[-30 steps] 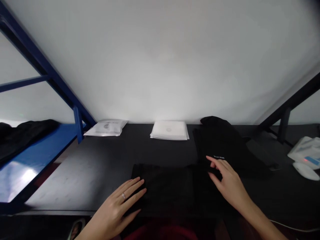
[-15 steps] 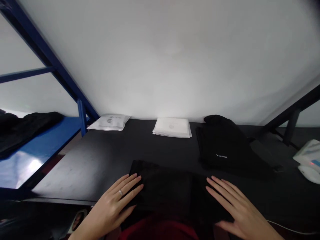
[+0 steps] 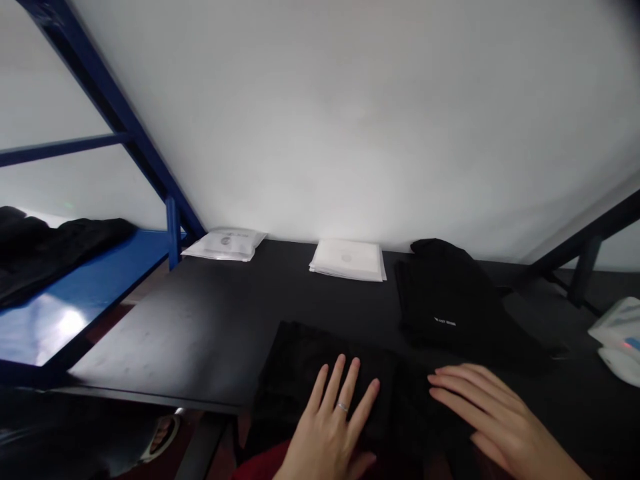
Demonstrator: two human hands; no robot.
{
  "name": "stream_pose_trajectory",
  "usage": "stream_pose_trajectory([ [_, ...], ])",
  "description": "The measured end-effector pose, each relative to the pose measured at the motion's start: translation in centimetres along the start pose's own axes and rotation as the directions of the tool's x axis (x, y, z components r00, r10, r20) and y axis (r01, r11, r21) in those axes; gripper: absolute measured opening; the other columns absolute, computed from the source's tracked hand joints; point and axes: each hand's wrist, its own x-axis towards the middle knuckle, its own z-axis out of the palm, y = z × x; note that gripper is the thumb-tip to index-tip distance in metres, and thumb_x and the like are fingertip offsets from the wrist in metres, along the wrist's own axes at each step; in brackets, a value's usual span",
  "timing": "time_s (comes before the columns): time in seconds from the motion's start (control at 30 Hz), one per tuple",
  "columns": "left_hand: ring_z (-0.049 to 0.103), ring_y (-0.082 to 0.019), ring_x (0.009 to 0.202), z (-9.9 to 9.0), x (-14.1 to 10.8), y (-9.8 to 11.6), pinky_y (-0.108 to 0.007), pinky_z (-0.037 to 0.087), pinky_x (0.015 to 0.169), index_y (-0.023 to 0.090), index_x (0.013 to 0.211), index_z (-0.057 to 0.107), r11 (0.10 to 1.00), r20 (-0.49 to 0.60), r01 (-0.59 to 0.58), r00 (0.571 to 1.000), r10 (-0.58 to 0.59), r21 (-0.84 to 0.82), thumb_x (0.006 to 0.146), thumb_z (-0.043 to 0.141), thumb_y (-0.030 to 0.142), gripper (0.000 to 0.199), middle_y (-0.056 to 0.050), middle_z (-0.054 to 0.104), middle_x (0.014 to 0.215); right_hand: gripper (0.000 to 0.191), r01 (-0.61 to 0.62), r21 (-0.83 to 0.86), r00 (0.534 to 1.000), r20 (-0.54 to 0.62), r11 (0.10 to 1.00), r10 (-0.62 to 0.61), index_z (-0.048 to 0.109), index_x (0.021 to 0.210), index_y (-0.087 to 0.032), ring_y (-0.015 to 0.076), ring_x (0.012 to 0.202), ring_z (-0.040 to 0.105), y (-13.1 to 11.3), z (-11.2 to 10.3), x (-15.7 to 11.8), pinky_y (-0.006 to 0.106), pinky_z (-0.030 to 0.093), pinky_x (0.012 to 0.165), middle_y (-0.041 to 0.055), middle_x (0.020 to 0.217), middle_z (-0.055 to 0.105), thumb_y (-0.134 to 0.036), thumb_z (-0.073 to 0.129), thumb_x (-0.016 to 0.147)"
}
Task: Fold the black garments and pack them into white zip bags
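Observation:
A folded black garment (image 3: pixel 305 357) lies at the front edge of the black table (image 3: pixel 210 313). My left hand (image 3: pixel 333 417), with a ring on one finger, rests flat on the garment with its fingers spread. At the garment's right side is my right hand (image 3: pixel 485 410), its fingers stretched out and close together over dark cloth; whether it touches the cloth I cannot tell. Behind and to the right lies another folded black garment (image 3: pixel 450 293) with a small white print. Neither hand grips anything.
White packets (image 3: pixel 347 260) lie stacked by the wall, and a clear-white plastic bag (image 3: pixel 225 244) is at the back left. A white device (image 3: pixel 620 340) stands far right. Left is a blue table (image 3: pixel 100 273) with black cloth (image 3: pixel 65 247). A person's foot (image 3: pixel 163 433) shows below.
My left hand has moved right, from the garment's left edge onto its middle. My right hand has shifted slightly right, its fingers closer together. The view has tilted a little.

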Motion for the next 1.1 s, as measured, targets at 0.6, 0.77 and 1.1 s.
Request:
stream_pose_trajectory([
  [0.6,0.073,-0.033,0.097,4.7,-0.3,4.3,-0.046,0.053,0.091,0.02,0.104,0.072,0.976,-0.467,0.187,0.857,-0.217,-0.111,0.093,0.061,0.056,0.039,-0.012,0.078,0.096,0.028,0.402,-0.06,0.909,0.142,0.914,-0.391,0.072,0.073,-0.021,0.0275,0.109,0.062,-3.0,5.1,18.5,0.056,0.043,0.111,0.0059,0.091,0.073,-0.009,0.061,0.095],
  [0.77,0.072,-0.029,0.086,7.1,-1.2,5.6,-0.041,0.055,0.088,0.021,0.109,0.074,0.947,-0.495,0.25,0.808,-0.32,-0.204,0.094,0.058,0.048,0.035,-0.011,0.077,0.092,0.027,0.476,0.096,0.857,0.174,0.874,-0.485,0.073,0.081,-0.022,0.0239,0.11,0.062,-5.1,9.2,19.4,0.05,0.046,0.109,0.0051,0.107,0.074,-0.014,0.056,0.101],
  [1.1,0.075,-0.031,0.094,9.5,-3.1,7.3,-0.045,0.058,0.089,0.023,0.109,0.075,0.909,-0.528,0.274,0.745,-0.407,-0.314,0.095,0.055,0.033,0.026,-0.012,0.076,0.097,0.049,-0.005,0.421,0.957,0.266,0.907,-0.118,0.05,0.154,-0.023,0.0282,0.153,0.037,-4.6,6.6,14.1,0.052,0.034,0.123,0.0143,0.163,0.045,-0.033,0.054,0.106],
])
